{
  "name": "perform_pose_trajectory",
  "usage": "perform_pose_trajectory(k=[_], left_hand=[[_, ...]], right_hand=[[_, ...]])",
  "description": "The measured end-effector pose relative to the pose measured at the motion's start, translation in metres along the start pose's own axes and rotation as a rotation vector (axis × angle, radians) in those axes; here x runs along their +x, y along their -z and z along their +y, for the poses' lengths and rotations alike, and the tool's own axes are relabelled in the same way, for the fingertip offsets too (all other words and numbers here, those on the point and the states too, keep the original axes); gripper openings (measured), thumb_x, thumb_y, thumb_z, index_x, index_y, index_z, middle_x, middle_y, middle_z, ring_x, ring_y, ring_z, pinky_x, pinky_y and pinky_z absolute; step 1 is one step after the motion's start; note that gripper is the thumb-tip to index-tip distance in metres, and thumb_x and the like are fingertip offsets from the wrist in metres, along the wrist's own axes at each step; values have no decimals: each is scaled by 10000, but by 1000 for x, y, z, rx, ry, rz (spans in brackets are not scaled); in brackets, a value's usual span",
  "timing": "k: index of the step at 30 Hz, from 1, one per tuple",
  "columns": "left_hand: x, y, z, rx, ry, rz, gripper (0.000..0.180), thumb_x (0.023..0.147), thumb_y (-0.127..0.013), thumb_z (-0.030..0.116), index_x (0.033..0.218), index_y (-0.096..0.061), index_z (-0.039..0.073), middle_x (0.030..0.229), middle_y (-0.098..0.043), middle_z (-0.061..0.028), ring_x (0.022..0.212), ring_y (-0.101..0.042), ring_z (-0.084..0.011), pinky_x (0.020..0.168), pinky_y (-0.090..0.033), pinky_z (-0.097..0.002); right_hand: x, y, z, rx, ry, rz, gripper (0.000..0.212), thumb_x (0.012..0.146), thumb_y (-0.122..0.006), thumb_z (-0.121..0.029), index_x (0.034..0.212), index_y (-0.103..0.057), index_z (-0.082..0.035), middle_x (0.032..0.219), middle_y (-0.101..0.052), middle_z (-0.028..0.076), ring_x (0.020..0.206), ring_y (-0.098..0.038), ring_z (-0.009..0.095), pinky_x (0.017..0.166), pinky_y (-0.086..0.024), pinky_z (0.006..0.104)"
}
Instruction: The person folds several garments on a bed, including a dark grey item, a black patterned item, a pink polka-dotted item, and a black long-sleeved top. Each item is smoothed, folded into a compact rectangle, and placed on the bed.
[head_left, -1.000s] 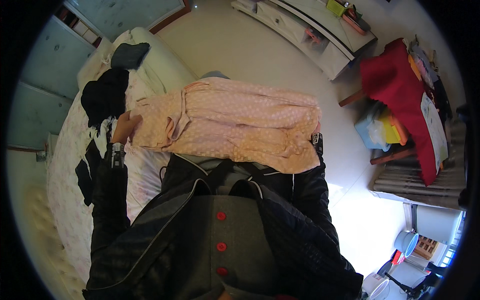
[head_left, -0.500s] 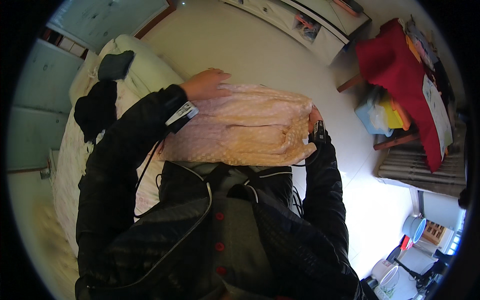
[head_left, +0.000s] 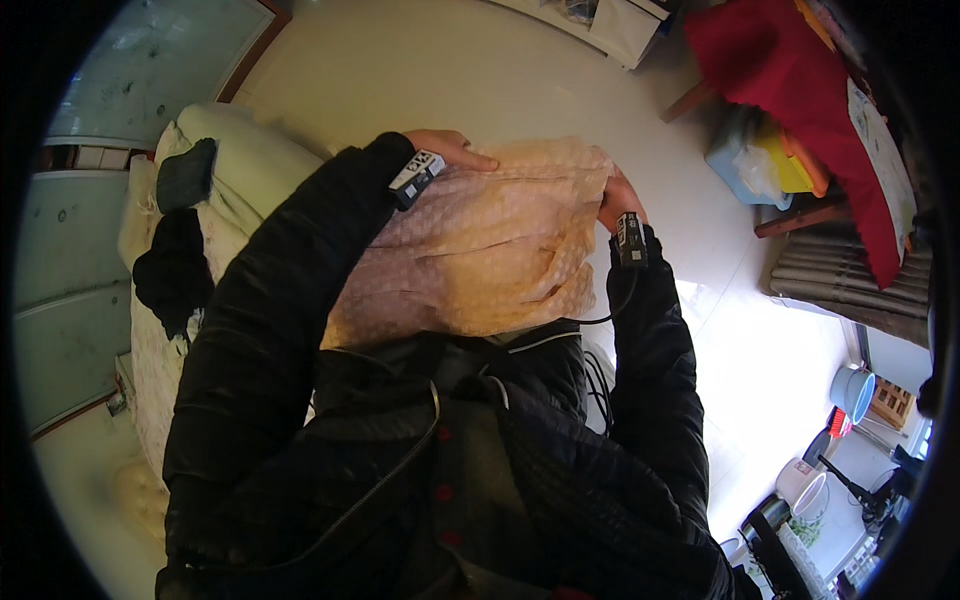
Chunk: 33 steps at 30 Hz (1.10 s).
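Observation:
A peach-coloured checked cloth (head_left: 470,250), folded in layers and creased, lies across my lap. My left hand (head_left: 452,149) is at its far edge, with the thumb on top and the other fingers partly hidden; it grips that edge. At the far right corner, my right hand (head_left: 622,202) is closed round the cloth, its fingertips hidden by the fabric. Loose layers hang in folds along the right side. A small black-and-white device is strapped to each wrist.
To the left is a bed (head_left: 160,370) with a dark garment (head_left: 175,270) and a dark folded cloth (head_left: 187,174). A table under a red cloth (head_left: 775,80) stands at the far right, with a blue bin (head_left: 735,160) below. Buckets (head_left: 852,392) stand at lower right.
My left hand has moved right along the cloth's far edge and closed on it. My right hand has risen with its corner, so the folds hang more loosely. The view has shifted slightly.

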<state>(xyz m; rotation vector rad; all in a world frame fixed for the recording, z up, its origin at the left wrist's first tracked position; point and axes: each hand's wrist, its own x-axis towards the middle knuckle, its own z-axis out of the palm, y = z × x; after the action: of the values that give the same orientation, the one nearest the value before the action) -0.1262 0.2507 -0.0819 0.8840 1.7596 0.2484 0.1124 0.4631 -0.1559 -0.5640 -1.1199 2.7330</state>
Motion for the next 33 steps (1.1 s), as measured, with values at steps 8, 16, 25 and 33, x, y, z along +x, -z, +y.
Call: perform_pose_trajectory(k=[8,16,25,33], left_hand=[[-34,-25,47,-11,-543,301,518,807,-794,281,1228,-637,24,1134,-704,-119,955,-669,-257,854,-511,-343],[-88,-135,49,772,-773,311,455,842,-626,158,1294,-577,175,1011,-563,-130,801,-644,-330,637,-518,-431],[-90,-169,77,728,-993,289,454,897,-574,184,1349,-572,143,1380,-556,-116,994,-643,-314,835,-521,-409],[-162,-122,40,404,-889,627,417,957,-549,130,1374,-569,122,1389,-572,-101,1132,-621,-285,944,-500,-394]], right_hand=[[12,17,-13,0,85,-226,294,914,-594,-13,1204,-580,-62,1164,-644,58,1086,-635,204,921,-524,339],[-35,44,81,287,-524,-41,823,964,-519,-616,1482,-375,8,1495,-458,189,1364,-457,324,1089,-412,483],[-76,50,69,308,-461,51,877,954,-524,-636,1488,-355,38,1504,-451,176,1388,-426,324,1109,-381,493],[-95,3,33,-595,-254,-136,544,839,-771,-239,1280,-580,15,1153,-673,95,1038,-644,189,865,-532,336]])
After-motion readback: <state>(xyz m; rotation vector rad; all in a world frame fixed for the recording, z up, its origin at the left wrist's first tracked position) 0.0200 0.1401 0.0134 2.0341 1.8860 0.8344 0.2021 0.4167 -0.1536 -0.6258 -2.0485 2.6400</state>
